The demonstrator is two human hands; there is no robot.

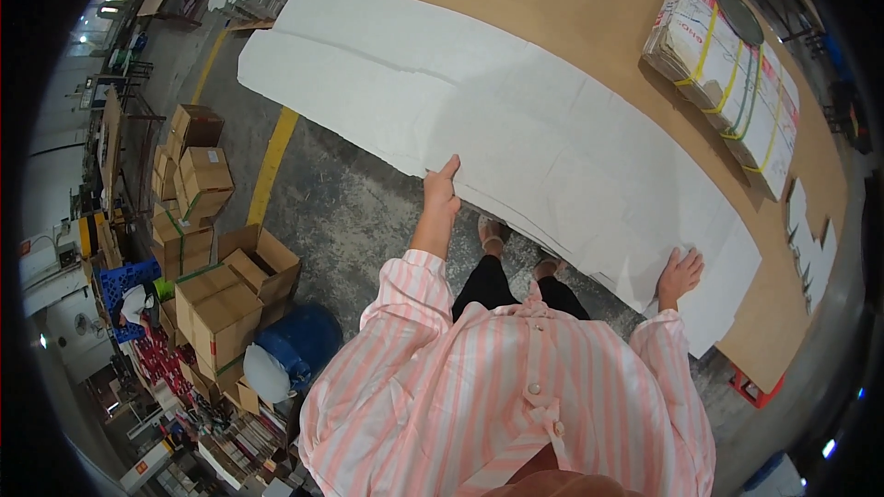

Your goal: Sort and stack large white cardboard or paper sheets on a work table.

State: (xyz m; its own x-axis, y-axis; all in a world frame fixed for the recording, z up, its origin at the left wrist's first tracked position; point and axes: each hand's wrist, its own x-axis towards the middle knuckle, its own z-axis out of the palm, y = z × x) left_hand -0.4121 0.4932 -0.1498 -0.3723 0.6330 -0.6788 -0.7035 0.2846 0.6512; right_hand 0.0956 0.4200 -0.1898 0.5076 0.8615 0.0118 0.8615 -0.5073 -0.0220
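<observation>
A large white cardboard sheet point(516, 120) lies flat on a brown worktable point(589, 9) and hangs over its near edge. My left hand point(442, 189) grips that near edge, thumb on top. My right hand point(680, 274) rests flat with fingers spread on the sheet's lower right part, near its corner. My pink-striped sleeves come up from the lower edge, and my feet show under the sheet's edge.
Strapped bundles of flat printed cartons point(727, 74) sit at the table's far right, with a dark round disc point(739, 17) on top. Brown boxes point(212, 285) stack on the floor at left beside a blue bin point(299, 340). A yellow line point(272, 166) marks the concrete floor.
</observation>
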